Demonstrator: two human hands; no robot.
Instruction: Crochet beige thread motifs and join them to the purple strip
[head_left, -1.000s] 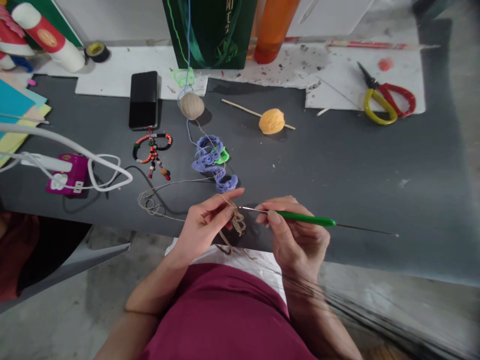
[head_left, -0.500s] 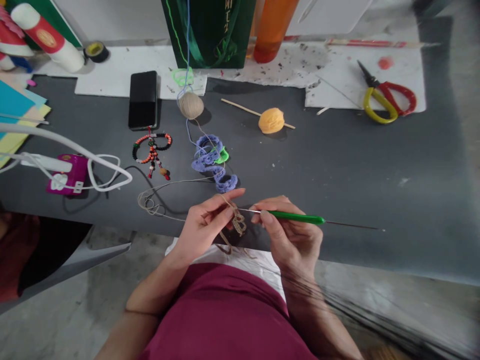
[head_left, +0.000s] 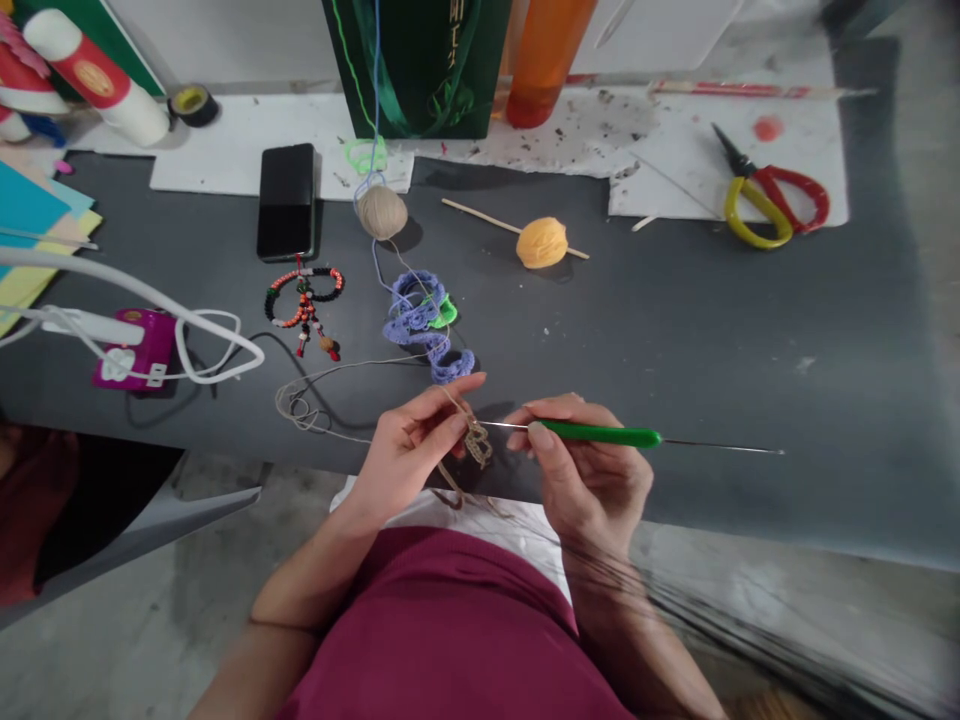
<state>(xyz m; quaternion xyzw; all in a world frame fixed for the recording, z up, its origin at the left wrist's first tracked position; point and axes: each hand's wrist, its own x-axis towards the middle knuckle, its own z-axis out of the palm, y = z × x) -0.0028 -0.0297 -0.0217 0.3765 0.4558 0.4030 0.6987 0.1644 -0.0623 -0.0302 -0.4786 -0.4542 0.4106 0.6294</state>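
Observation:
My left hand [head_left: 409, 445] pinches a small beige crochet piece [head_left: 476, 443] over the near edge of the dark table [head_left: 675, 320]. Its forefinger is stretched out with beige yarn running over it. My right hand [head_left: 581, 470] is closed round a crochet hook with a green handle [head_left: 600, 435]. The hook's metal tip points left into the beige piece. Loose beige yarn [head_left: 307, 400] loops across the table toward a beige yarn ball [head_left: 382, 211].
A purple and green crochet strip [head_left: 420, 320] lies just beyond my hands. Farther back are an orange yarn ball on a stick [head_left: 541, 242], a black phone [head_left: 286, 200], a beaded charm [head_left: 304, 297], scissors [head_left: 765, 192], a green bag [head_left: 420, 65] and an orange bottle [head_left: 544, 60]. White cables and a pink plug [head_left: 135, 345] lie left.
My right hand slid the hook left toward the beige piece, then drew it back a little to the right. My left hand stayed put.

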